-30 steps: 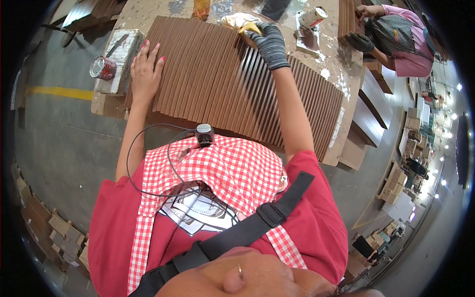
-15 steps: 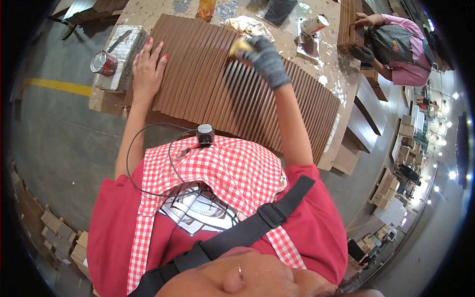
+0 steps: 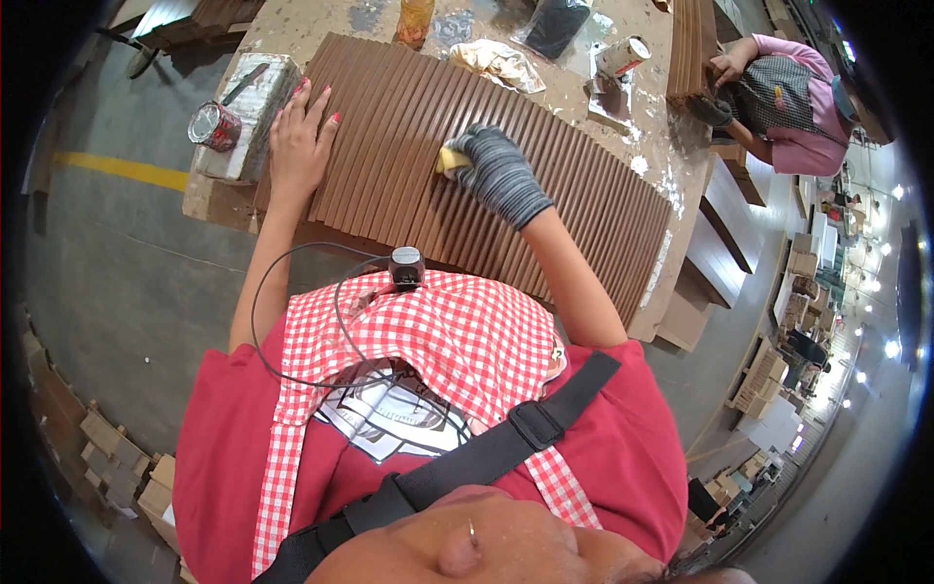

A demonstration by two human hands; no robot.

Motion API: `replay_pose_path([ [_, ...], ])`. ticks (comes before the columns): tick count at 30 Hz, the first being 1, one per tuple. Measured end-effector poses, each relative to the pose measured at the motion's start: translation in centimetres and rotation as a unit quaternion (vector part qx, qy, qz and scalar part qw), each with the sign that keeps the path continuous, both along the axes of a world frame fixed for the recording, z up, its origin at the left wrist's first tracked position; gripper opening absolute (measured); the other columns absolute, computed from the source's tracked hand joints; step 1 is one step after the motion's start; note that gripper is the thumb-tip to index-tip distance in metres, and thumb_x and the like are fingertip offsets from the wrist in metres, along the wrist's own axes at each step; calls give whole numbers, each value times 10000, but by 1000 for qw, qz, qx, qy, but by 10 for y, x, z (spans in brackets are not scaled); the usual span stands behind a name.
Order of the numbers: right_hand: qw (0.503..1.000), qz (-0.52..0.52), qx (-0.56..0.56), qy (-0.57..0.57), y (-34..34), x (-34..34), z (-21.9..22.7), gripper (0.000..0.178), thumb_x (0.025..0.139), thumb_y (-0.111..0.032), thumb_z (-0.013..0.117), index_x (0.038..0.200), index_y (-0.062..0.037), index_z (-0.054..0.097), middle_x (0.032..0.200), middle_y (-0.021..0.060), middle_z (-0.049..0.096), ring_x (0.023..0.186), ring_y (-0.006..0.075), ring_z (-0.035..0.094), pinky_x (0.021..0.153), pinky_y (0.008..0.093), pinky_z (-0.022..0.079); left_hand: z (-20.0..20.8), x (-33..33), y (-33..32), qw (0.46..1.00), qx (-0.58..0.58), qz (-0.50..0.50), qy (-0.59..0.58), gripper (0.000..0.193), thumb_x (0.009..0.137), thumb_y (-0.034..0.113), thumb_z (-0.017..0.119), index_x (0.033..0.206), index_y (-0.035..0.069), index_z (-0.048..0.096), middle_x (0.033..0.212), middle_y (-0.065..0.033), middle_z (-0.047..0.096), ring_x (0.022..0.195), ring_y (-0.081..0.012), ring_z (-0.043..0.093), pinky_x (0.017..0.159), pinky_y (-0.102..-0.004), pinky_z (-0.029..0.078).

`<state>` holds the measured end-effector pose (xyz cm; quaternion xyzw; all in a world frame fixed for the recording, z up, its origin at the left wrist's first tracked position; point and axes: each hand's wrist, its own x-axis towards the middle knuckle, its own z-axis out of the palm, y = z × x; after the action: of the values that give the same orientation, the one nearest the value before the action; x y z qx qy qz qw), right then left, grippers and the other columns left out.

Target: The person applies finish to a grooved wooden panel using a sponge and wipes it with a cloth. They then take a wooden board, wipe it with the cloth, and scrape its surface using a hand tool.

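A brown slatted wooden panel (image 3: 389, 127), its ribs running away from me, lies on the paint-stained worktable (image 3: 681, 146). My bare left hand (image 3: 300, 146) rests flat on its left end, fingers stretched out. In a grey knitted glove, my right hand (image 3: 498, 175) is closed around a yellow sponge (image 3: 452, 160), pressed against the middle of the panel. Most of the sponge is hidden under the glove. Just left of the panel, a white paint-smeared block (image 3: 255, 102) carries a flat-bladed tool (image 3: 245, 83), and a small can (image 3: 214, 127) stands by it.
Beyond the panel are a crumpled cream cloth (image 3: 498, 64), a jar of amber liquid (image 3: 414, 21), a black object (image 3: 556, 27) and a white tin (image 3: 623, 56). At the far right a co-worker (image 3: 788, 97) handles brown slatted pieces (image 3: 691, 49). A black cable (image 3: 255, 311) loops before my apron.
My right hand has drawn the sponge along the ribs toward me, from the panel's far edge to its middle. My left hand stays on the panel's left end.
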<state>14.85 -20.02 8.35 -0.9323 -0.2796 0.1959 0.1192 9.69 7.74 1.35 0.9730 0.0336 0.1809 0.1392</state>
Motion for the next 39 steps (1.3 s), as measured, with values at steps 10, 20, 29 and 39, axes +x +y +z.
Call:
replay_pose_path([
  [10,979,-70,31,-187,-7,115,-38,205,831,-208,659,1009,-106,675,888,118,658,814,241,619,815,394,505,3,4,-2,1000,2,-4,-9,447,953,365,429,1355,170,458,1458,-81,346,1328,-286,332,1089,-444,225],
  [20,961,-32,66,-266,-10,140,-38,296,770,-311,696,960,-84,709,946,176,642,911,324,612,848,408,480,-1,3,-4,1000,5,1,-20,448,947,367,443,1346,167,472,1445,-93,364,1325,-272,337,1090,-443,220],
  [29,945,-94,171,-263,-10,89,-59,291,807,-314,678,922,-48,657,900,124,645,830,214,608,795,376,499,-6,6,-5,1000,5,-4,-6,458,940,362,454,1349,158,465,1448,-100,358,1329,-281,333,1089,-444,225],
  [39,905,-154,388,82,-49,-89,-59,495,709,-367,780,1075,-63,648,1004,137,615,949,292,591,861,369,472,-32,39,-1,998,49,-48,10,483,943,355,452,1389,174,412,1486,-116,291,1339,-298,314,1087,-463,225],
])
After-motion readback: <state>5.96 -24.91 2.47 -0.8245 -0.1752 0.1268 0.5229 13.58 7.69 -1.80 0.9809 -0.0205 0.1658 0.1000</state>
